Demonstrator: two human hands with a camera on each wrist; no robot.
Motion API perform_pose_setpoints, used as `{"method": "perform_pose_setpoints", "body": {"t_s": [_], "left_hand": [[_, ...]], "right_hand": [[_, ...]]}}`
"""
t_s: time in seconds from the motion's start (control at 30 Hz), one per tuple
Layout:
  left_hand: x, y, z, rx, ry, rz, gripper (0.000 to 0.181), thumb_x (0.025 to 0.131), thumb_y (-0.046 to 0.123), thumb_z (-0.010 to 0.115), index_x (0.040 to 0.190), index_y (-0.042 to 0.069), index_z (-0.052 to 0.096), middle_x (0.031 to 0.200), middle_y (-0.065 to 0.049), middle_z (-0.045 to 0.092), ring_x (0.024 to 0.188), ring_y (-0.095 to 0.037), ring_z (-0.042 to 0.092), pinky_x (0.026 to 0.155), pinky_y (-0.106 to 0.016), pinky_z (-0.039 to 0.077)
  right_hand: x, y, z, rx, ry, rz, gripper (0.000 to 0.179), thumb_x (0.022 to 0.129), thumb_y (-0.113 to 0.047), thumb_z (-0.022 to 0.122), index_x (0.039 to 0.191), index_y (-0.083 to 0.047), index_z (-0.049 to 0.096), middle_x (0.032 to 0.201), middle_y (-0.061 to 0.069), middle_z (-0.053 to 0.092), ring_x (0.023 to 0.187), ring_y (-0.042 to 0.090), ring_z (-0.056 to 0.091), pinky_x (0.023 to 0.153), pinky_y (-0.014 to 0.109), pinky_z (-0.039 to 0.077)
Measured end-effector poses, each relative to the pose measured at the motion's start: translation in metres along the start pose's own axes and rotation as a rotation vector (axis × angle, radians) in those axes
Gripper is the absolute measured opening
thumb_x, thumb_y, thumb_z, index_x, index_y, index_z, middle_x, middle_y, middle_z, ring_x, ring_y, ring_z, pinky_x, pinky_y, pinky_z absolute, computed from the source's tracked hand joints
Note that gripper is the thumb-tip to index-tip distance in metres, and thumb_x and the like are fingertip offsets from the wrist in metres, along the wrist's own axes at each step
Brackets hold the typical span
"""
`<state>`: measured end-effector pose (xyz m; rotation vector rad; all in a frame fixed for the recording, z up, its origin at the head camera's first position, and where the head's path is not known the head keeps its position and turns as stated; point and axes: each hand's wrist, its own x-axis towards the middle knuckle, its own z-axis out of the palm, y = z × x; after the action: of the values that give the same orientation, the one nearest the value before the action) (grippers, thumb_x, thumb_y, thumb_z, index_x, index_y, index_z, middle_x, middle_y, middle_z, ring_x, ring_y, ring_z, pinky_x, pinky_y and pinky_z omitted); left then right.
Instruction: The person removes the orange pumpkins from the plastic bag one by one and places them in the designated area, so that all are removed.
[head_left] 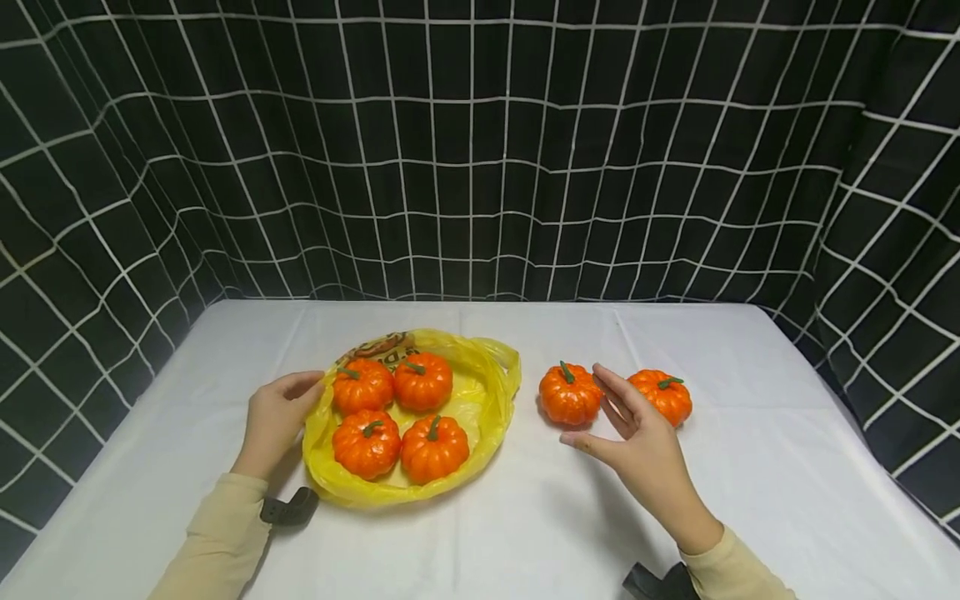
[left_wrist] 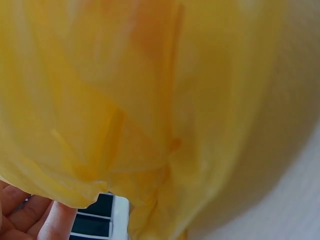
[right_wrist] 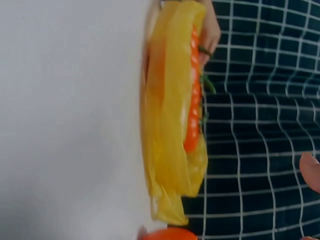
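A yellow plastic bag lies spread on the table, its rim rolled low around several small orange pumpkins with green stems. At the bag's left rim, my left hand pinches the thin plastic. The left wrist view is mostly filled by the bag's side, with fingers at its edge. To the right of the bag sit two more pumpkins, a nearer-left one and a right one. My right hand is held with thumb and fingers apart beside the left one, partly covering the right one.
A white cloth covers the table. Behind it and along both sides hangs a black curtain with a white grid. Dark straps are on both wrists, over beige sleeves.
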<state>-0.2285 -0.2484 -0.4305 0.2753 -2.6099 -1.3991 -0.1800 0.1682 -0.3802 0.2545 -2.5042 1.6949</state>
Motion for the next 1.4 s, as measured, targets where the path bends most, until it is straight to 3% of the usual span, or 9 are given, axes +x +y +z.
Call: {"method": "perform_pose_setpoints", "body": {"t_s": [0.13, 0.43, 0.57, 0.87, 1.4], "left_hand": [[-0.001, 0.0, 0.001, -0.001, -0.003, 0.002, 0.037, 0.099, 0.026, 0.059, 0.128, 0.003, 0.065, 0.128, -0.021, 0.066, 0.122, -0.034, 0.06, 0.095, -0.04, 0.056], [0.002, -0.003, 0.0, 0.003, 0.001, 0.02, 0.037, 0.099, 0.024, 0.059, 0.127, 0.001, 0.065, 0.127, -0.023, 0.066, 0.124, -0.037, 0.059, 0.107, -0.049, 0.047], [0.002, -0.002, 0.001, 0.007, 0.002, 0.015, 0.037, 0.099, 0.025, 0.059, 0.127, 0.002, 0.065, 0.127, -0.022, 0.066, 0.123, -0.036, 0.059, 0.105, -0.049, 0.049], [0.0, -0.001, 0.002, 0.007, 0.006, 0.002, 0.037, 0.099, 0.025, 0.058, 0.127, 0.002, 0.065, 0.127, -0.022, 0.067, 0.124, -0.036, 0.059, 0.104, -0.048, 0.05], [-0.003, 0.004, 0.002, -0.004, -0.007, 0.0, 0.038, 0.1, 0.026, 0.058, 0.128, 0.001, 0.064, 0.13, -0.023, 0.065, 0.125, -0.036, 0.058, 0.104, -0.048, 0.051]], "right_hand": [[-0.001, -0.002, 0.012, 0.005, -0.027, -0.023, 0.086, 0.073, -0.012, 0.088, 0.147, -0.002, 0.044, 0.155, 0.013, 0.043, 0.145, 0.028, 0.04, 0.106, 0.015, 0.038], [0.005, -0.011, 0.041, 0.015, -0.131, -0.049, 0.079, 0.073, -0.013, 0.088, 0.142, -0.002, 0.051, 0.147, 0.016, 0.053, 0.137, 0.031, 0.051, 0.11, 0.037, 0.043], [0.011, -0.01, 0.052, 0.053, -0.16, -0.062, 0.073, 0.074, -0.009, 0.086, 0.138, 0.001, 0.054, 0.145, 0.018, 0.055, 0.138, 0.031, 0.05, 0.111, 0.036, 0.042], [0.021, -0.01, 0.076, 0.109, -0.231, 0.028, 0.074, 0.074, -0.008, 0.086, 0.139, 0.001, 0.053, 0.146, 0.018, 0.053, 0.14, 0.031, 0.047, 0.114, 0.038, 0.041], [0.031, -0.01, 0.108, 0.046, -0.294, 0.018, 0.07, 0.075, -0.008, 0.085, 0.136, 0.006, 0.054, 0.141, 0.025, 0.056, 0.132, 0.039, 0.053, 0.108, 0.043, 0.047]]}}
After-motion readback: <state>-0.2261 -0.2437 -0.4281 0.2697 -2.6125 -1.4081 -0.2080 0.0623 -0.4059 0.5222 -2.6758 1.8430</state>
